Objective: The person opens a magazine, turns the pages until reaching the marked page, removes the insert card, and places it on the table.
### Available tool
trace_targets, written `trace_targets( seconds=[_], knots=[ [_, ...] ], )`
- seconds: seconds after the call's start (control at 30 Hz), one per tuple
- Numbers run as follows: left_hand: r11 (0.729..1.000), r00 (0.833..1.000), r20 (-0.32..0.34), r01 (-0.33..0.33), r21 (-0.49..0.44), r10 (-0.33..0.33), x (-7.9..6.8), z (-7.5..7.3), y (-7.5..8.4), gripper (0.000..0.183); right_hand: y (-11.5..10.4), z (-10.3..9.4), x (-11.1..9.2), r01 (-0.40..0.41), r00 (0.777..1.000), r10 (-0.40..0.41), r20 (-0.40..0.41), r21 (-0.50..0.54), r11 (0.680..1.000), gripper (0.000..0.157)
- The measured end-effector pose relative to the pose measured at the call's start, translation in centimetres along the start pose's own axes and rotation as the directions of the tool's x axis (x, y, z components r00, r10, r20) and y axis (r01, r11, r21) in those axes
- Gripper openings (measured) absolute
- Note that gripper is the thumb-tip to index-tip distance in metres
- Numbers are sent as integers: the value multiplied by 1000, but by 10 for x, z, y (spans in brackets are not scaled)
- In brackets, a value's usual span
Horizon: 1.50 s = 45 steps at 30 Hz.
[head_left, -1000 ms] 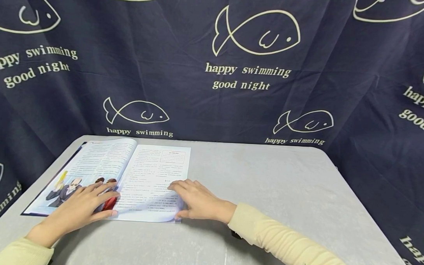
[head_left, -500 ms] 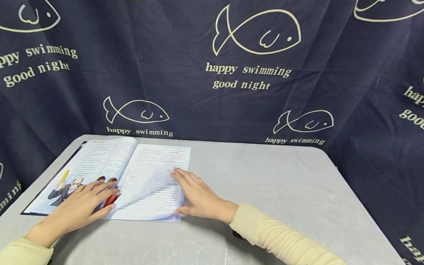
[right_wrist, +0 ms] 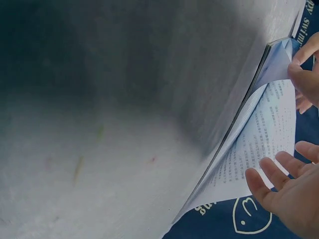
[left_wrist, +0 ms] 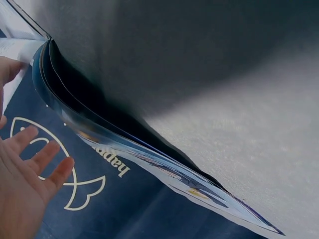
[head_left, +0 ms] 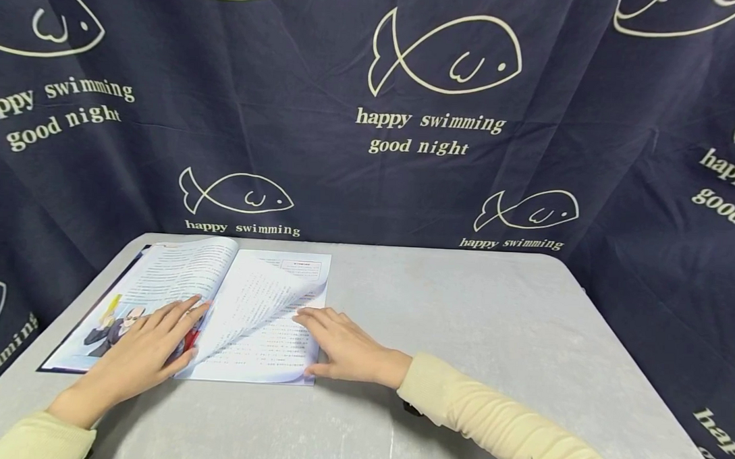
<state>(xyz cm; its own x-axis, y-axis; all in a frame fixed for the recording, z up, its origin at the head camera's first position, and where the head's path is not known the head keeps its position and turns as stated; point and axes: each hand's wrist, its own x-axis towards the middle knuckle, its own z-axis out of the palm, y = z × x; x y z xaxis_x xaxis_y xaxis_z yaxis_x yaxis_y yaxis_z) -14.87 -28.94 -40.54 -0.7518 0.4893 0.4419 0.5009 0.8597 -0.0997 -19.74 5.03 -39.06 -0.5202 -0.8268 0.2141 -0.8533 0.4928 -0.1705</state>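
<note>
A magazine [head_left: 177, 270] lies spread on the left of the table, its left page showing a cartoon picture. My left hand [head_left: 138, 346] rests on that page's lower part with straight, spread fingers, the thumb close to the centre fold. A loose page [head_left: 256, 293] on the right half is lifted and curls up and left along a diagonal edge; another printed page shows below it. My right hand [head_left: 348, 347] lies at the magazine's right edge, fingertips on the lower page and thumb by the lower right corner. Its fingers look extended in the right wrist view.
The grey table [head_left: 462, 314] extends right of the magazine. A dark blue curtain [head_left: 323, 120] with fish drawings and lettering hangs behind and at both sides. Pale yellow sleeves [head_left: 476, 416] cover both forearms.
The right page's lower corner has lifted and the page now curls up toward the upper left. My right hand rose with it, then came back down. My left hand shifted slightly upward.
</note>
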Motion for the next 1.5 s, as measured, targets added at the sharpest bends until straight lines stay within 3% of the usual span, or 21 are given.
trace_targets(
  seconds=[0.17,0.37,0.57,0.73,0.87,1.1,1.27,1.5],
  knots=[
    [999,999,-7,-36,15,36,2,1,-1,44,0,2,0,10,1000,-10,27,-6,1000,77],
    [998,998,2,-64,25,64,2,1,0,58,-1,5,-1,13,998,-12,65,-19,1000,74],
    [999,998,41,-37,25,36,0,0,2,39,-3,7,-3,24,994,-19,104,-45,999,70],
    [1000,998,56,4,16,-5,0,0,4,55,-4,8,-4,35,994,-30,108,-44,998,62],
    [999,1000,18,-23,25,23,0,2,3,62,-3,8,-4,45,994,-41,105,-40,998,57],
    [996,998,-17,-67,59,68,-1,5,0,64,-3,8,-4,58,991,-55,121,-24,998,51],
    [996,997,-20,-69,56,71,0,4,1,73,-3,9,-3,74,990,-71,120,-23,997,45],
    [997,999,-7,-49,66,50,1,3,1,67,-2,9,-3,105,990,-99,98,-55,993,40]
  ],
)
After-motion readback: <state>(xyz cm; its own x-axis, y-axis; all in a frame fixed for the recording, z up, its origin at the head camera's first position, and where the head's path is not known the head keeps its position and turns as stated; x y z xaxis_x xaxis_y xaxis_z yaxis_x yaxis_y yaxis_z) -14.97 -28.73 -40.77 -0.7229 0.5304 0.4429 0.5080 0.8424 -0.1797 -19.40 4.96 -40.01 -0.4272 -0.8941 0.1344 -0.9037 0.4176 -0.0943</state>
